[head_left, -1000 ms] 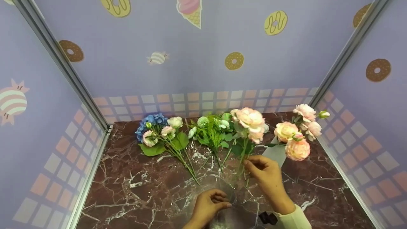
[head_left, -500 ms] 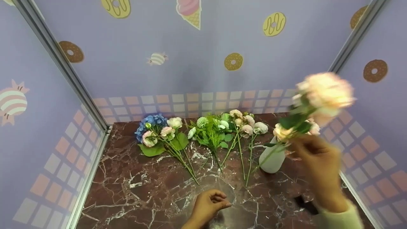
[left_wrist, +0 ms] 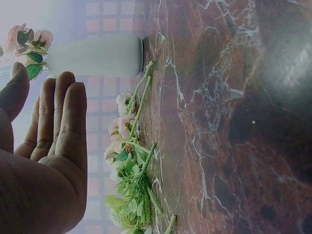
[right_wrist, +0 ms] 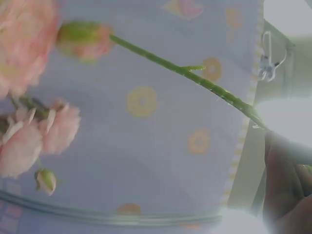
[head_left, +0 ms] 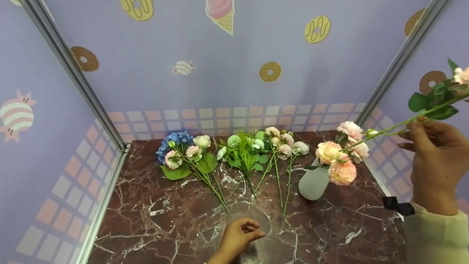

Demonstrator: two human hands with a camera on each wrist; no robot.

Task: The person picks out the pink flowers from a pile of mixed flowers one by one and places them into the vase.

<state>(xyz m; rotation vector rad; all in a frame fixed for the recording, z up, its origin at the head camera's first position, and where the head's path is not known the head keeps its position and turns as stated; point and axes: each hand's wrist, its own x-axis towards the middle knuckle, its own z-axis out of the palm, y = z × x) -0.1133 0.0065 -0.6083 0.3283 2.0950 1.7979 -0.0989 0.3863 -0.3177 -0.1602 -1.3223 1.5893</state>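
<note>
My right hand [head_left: 438, 161], at the right side of the head view, pinches the green stem of a pink peony [head_left: 388, 127]. The stem slants, its blossom mostly cut off by the right edge and its lower end overlapping the blooms in the vase. In the right wrist view the stem [right_wrist: 214, 87] runs up to the fingertips. A white vase [head_left: 313, 185] stands upright with several pink and peach peonies [head_left: 342, 173] in it. My left hand [head_left: 240, 234] stays low near the front, fingers loosely bent, holding nothing; the left wrist view shows the vase [left_wrist: 100, 56] beyond its fingers.
Left of the vase, pale pink flowers [head_left: 284, 151] and green foliage [head_left: 242, 154] lie in a row on the dark marbled table [head_left: 165, 227]. A blue hydrangea [head_left: 179, 138] and pale blooms lie farther left. Patterned walls [head_left: 220, 88] enclose the back and both sides.
My right hand has lifted the peony from among the lying flowers and carried it up and right, past the vase. The stem now tilts with its blossom outward. My left hand has stayed put.
</note>
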